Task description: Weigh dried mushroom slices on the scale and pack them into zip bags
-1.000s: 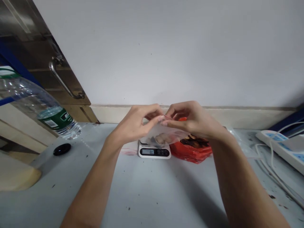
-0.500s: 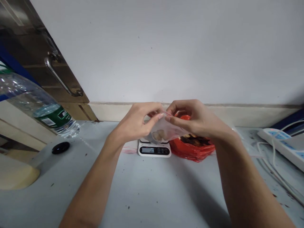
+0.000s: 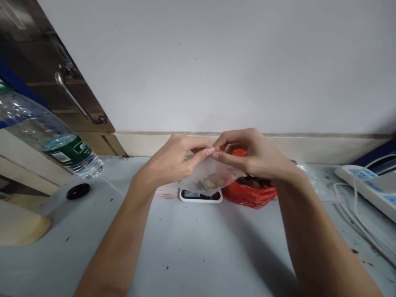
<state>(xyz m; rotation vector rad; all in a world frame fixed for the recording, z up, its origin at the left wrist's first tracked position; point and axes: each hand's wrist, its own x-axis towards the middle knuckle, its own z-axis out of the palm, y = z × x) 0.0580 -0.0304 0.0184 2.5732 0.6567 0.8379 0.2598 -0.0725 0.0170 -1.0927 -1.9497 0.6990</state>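
Observation:
Between my two hands hangs a clear plastic zip bag [image 3: 198, 173] with a few pale, beige pieces [image 3: 214, 181] at its bottom. My left hand [image 3: 181, 159] pinches its top edge between thumb and fingers. Close beside it, my right hand [image 3: 247, 150] pinches the same edge, fingertips nearly touching the left ones. Under the bag sits a small white digital scale [image 3: 201, 200], its display partly covered by the bag. Right of the scale lies an open red plastic bag [image 3: 250, 198] with dark brown and yellowish pieces in it, partly behind my right hand.
A water bottle [image 3: 69, 150] with a green label stands at the left, near a round black object [image 3: 78, 191] and a cream-coloured object [image 3: 23, 225]. On the right are clear plastic bags [image 3: 321, 185], a white power strip [image 3: 368, 181] and white cables [image 3: 355, 206]. A wall [image 3: 235, 74] rises behind.
The zip bag hangs lower and nearer, now overlapping the scale's display. My fingertips have come closer together along its top edge.

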